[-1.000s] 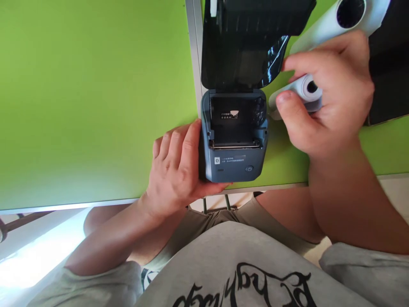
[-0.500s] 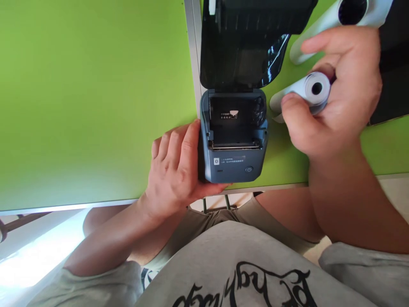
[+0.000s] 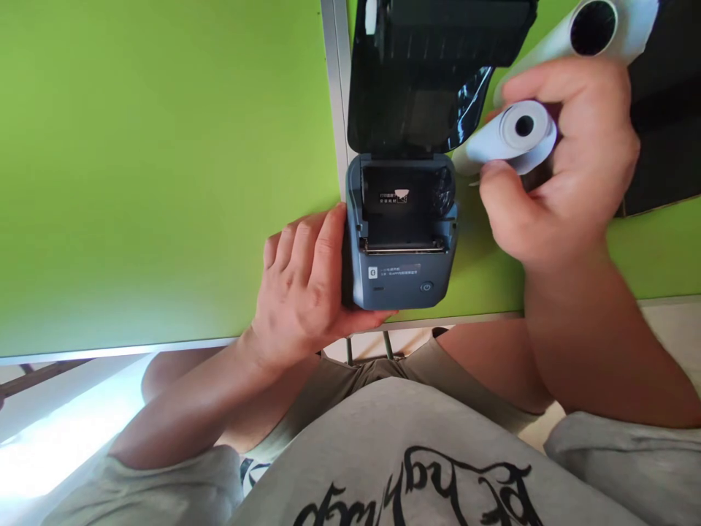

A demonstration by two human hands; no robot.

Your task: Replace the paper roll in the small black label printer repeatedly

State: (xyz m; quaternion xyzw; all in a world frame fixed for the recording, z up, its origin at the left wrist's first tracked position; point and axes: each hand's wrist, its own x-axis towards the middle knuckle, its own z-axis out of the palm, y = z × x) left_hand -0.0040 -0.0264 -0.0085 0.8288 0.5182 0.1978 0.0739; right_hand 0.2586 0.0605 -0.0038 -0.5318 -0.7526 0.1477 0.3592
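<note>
A dark blue-grey label printer [image 3: 402, 285] stands near the table's front edge, its black lid [image 3: 416, 88] swung up and back. The paper bay inside holds no roll, and a small printed label shows on its back wall. My left hand [image 3: 304, 285] is wrapped around the printer's left side, thumb along the front. To the right of the printer, my right hand [image 3: 575, 161] grips a small white paper roll [image 3: 523, 135] between thumb and fingers. The roll's end with its dark core hole faces me, and its outer layer hangs slightly loose.
Behind my right hand lies a larger white roll [image 3: 624, 36] with a wide dark core. A black flat object [image 3: 668, 117] sits at the right edge. A metal strip [image 3: 336, 88] runs across the green tabletop [image 3: 164, 161] left of the printer.
My right hand has shifted slightly up and left with the small paper roll, which is tilted more toward me. My left hand stays on the printer.
</note>
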